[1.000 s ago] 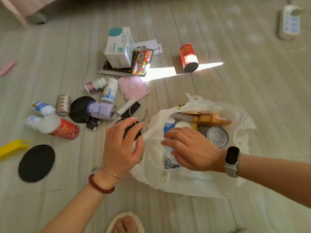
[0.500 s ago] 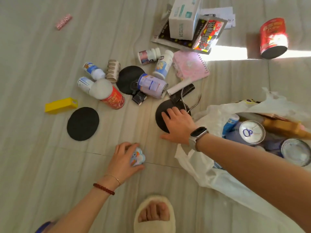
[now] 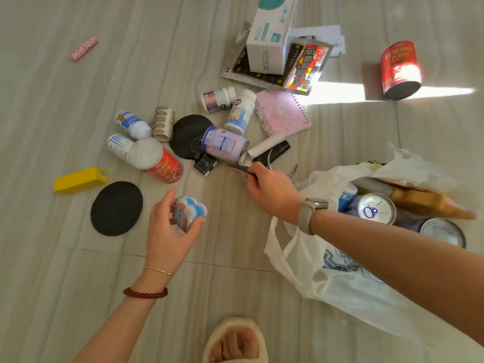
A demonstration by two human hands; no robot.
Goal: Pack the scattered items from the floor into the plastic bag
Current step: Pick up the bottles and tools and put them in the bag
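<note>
The white plastic bag [image 3: 301,247] lies open on the floor at the right, with cans [image 3: 377,208] and a brown packet [image 3: 429,203] inside. My left hand [image 3: 167,231] holds a small blue-and-white cloud-shaped item [image 3: 190,212] just above the floor. Left of the bag's mouth, my right hand [image 3: 272,192] pinches a thin black disc [image 3: 239,168], which is lifted and seen edge-on. Scattered items lie beyond both hands: a lilac can [image 3: 225,144], a red can with a white lid [image 3: 159,161] and small white bottles [image 3: 239,112].
Two more black discs [image 3: 116,208] [image 3: 187,134], a yellow box [image 3: 80,179], a pink notebook [image 3: 284,113], a white carton [image 3: 271,40] on packets and a red can [image 3: 399,68] lie around. A pink strip [image 3: 84,48] sits far left. My slippered foot [image 3: 234,341] is at the bottom.
My left hand has lifted the cloud-shaped item off the floor. My right hand, flat on the black disc before, now pinches it with one edge raised.
</note>
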